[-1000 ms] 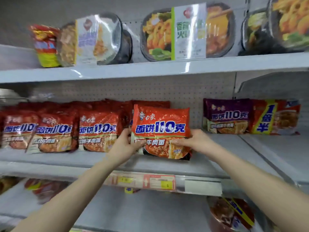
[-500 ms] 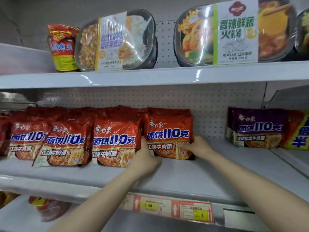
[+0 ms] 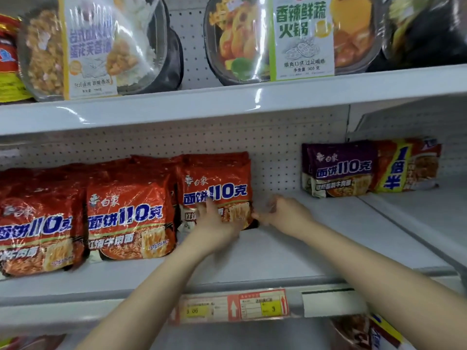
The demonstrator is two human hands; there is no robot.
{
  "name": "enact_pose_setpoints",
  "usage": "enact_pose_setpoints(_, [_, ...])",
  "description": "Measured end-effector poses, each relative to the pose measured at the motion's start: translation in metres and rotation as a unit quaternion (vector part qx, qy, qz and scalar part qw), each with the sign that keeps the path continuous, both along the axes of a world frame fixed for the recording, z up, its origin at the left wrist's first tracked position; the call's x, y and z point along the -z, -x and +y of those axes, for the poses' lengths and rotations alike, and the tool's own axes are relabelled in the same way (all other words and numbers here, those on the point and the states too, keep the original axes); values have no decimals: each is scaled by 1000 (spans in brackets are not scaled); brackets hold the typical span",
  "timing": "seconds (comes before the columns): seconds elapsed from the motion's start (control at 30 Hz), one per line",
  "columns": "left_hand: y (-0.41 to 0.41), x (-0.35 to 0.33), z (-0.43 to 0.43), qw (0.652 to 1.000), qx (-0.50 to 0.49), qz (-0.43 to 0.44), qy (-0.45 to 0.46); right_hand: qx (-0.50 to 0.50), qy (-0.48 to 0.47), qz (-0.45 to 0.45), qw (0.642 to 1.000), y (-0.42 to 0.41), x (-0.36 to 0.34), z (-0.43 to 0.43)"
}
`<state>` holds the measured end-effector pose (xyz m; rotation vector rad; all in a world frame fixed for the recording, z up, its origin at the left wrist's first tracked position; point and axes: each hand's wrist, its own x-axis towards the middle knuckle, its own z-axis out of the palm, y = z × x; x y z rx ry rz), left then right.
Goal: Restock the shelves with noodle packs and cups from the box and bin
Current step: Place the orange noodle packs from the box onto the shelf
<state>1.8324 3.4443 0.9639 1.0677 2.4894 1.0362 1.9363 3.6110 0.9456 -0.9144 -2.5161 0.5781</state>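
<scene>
White shelf (image 3: 290, 251): purple noodle pack (image 3: 338, 170) right, red packs (image 3: 126, 213) left.

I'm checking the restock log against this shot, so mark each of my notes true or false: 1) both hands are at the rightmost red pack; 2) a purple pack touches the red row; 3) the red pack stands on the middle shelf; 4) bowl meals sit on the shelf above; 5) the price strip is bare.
1. True: left hand and right hand are at the rightmost red pack.
2. False: the purple pack stands apart, bare shelf between.
3. True: on the middle shelf.
4. True: bowl meals above.
5. False: the price strip carries tags.
</scene>
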Motion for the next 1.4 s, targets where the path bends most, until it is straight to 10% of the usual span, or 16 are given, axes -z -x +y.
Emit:
enact_pose_setpoints(0.4, [-203,2,93,941,265,65,-201,194,11,173,966,-255,3,61])
enact_pose_setpoints(0.7, [-371,77,146,898,397,14,-192,367,81,277,884,-460,104,74])
enact_pose_setpoints(1.1, [-446,301,196,870,436,-116,198,450,392,94,797,-552,341,64])
enact_pose_setpoints(1.4, [-439,412,238,846,362,-197,337,544,389,29,743,-579,463,105])
